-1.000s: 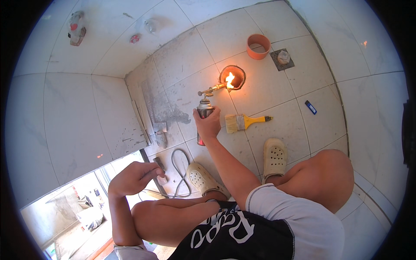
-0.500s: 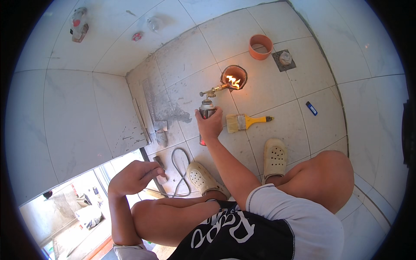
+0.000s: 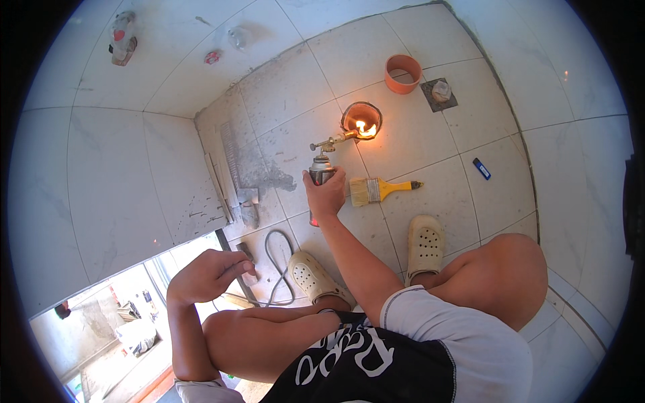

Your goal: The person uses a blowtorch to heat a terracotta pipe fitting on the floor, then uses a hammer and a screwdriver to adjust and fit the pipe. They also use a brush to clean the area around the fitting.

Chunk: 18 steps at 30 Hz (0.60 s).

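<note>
Gas torch (image 3: 322, 163), lit, gripped around its canister by the right hand (image 3: 326, 195), nozzle (image 3: 347, 136) at the floor pipe (image 3: 363, 110). Heating appears under way; remainder cannot be told. Orange ring (image 3: 404, 88), loose, apart. Left hand (image 3: 203, 277), curled; contents, if any, hidden.

Item 1. Shirt (image 3: 410, 369), near, centre: large white lettering (image 3: 346, 356) is borne across the black front panel. The letters are set in a heavy, rounded, decorative style, are seen inverted and slanting from above, and are partly distorted by folds toward the waist.

Item 2. Gas canister (image 3: 321, 176), farther off, centre: a dark and red printed wrap is carried below the silver shoulder. It is largely covered by the right hand (image 3: 326, 195); the print is too small to be read.

Item 3. Blue lighter-shaped object (image 3: 482, 168), right: a small pale mark is shown, too small to be made out.
</note>
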Motion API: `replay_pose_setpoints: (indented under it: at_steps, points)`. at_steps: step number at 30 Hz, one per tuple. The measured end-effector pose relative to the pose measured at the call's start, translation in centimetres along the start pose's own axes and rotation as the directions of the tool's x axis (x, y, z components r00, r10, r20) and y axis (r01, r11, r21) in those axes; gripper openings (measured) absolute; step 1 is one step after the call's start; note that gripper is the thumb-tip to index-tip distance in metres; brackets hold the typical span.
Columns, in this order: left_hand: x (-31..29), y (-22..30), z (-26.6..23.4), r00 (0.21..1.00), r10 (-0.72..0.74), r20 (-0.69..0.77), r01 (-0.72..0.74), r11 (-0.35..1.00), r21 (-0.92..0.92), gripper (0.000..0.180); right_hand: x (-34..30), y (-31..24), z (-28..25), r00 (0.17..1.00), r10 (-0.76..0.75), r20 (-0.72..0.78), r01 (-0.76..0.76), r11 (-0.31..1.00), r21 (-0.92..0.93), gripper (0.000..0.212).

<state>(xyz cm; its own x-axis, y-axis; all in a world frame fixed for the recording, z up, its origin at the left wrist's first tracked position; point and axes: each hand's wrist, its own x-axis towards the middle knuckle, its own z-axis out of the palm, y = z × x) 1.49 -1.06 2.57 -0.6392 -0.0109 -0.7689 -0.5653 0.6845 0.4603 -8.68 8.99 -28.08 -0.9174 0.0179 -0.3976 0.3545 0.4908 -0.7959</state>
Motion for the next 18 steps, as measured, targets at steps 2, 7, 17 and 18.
replay_pose_setpoints:
  at_steps: [2, 7, 17, 18]
  points:
    - [0.0, 0.0, 0.0, 1.000, 0.004, 0.000, -0.004, 1.000, -0.001, 0.027, 0.1, -0.1, -0.1, 1.000, 0.006, 0.003, -0.006, 1.000, -0.011, 0.070]
    - [0.0, -0.1, 0.1, 1.000, 0.016, -0.011, -0.016, 1.000, 0.004, 0.028, 1.4, -0.1, -0.3, 0.998, -0.033, -0.057, 0.034, 0.999, 0.012, 0.071]
    - [0.0, -0.1, 0.1, 0.999, 0.047, -0.016, -0.046, 0.998, 0.040, 0.028, 3.2, -0.2, -0.8, 0.998, 0.064, -0.022, -0.064, 0.998, -0.015, 0.073]
    - [-0.1, -0.1, 0.2, 0.999, 0.048, -0.020, -0.048, 0.998, 0.030, 0.028, 3.1, -0.1, -0.9, 0.998, 0.056, -0.026, -0.057, 0.998, -0.017, 0.073]
